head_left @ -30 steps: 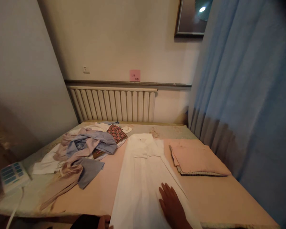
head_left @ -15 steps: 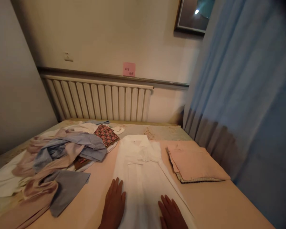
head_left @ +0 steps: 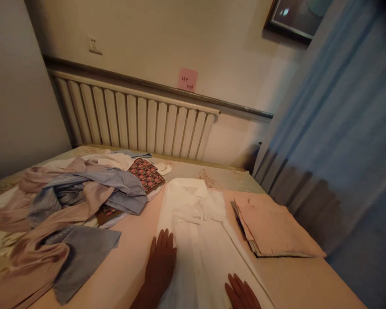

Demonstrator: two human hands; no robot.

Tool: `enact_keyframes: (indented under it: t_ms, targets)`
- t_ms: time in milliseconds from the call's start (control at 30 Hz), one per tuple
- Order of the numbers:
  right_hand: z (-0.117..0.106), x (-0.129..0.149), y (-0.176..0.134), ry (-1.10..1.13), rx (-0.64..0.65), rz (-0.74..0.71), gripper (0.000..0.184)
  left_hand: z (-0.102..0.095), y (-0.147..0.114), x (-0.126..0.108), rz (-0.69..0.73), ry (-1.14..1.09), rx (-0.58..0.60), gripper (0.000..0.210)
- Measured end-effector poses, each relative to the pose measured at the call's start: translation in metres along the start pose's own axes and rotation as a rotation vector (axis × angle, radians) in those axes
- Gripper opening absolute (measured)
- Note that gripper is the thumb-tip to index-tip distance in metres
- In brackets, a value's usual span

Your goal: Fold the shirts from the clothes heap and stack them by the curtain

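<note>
A white collared shirt (head_left: 196, 244) lies lengthwise in front of me, its collar at the far end and its sides folded inward. My left hand (head_left: 161, 259) rests flat along the shirt's left edge with the fingers stretched out. On the lower right part of the shirt lies my right hand (head_left: 242, 294), fingers extended and palm down, partly cut off by the bottom of the view. Neither hand grips anything. Under the shirt spreads a peach-coloured sheet (head_left: 138, 244).
At the left is a loose heap of clothes (head_left: 90, 189), with a red patterned cloth (head_left: 146, 176) at its edge. A folded peach stack (head_left: 279, 225) sits to the right. Behind stand a radiator (head_left: 131, 116) and a blue curtain (head_left: 315, 141).
The camera view has tilted and shifted, so the scene sits differently in the frame. My right hand appears lower, closer to the bottom edge. Both hands stay flat on the shirt.
</note>
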State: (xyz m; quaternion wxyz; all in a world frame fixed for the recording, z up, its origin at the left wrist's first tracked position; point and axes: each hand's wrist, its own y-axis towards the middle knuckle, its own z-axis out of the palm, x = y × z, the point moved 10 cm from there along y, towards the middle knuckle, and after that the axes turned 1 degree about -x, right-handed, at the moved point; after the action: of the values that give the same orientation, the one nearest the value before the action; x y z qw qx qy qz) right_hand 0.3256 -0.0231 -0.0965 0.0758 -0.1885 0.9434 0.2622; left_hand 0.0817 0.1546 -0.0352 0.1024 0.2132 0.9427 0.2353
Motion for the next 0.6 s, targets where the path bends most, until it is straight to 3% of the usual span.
enact_keyframes:
  t_ms: [133,367,467,600]
  targets:
    - [-0.013,0.005,0.006,-0.014,0.001,-0.049,0.056,-0.006,-0.002,-0.008,0.033,0.004,-0.027,0.043]
    - [-0.030,0.009,0.021,0.086,0.058,0.058,0.047,-0.006,-0.001,-0.013,0.088,-0.041,-0.080,0.041]
    - [-0.041,-0.003,0.048,0.137,0.021,0.112,0.040,-0.004,0.000,-0.013,0.098,-0.046,-0.075,0.041]
    - [-0.042,-0.054,0.114,0.139,-0.074,0.280,0.040,-0.002,0.001,-0.011,0.069,-0.069,-0.041,0.041]
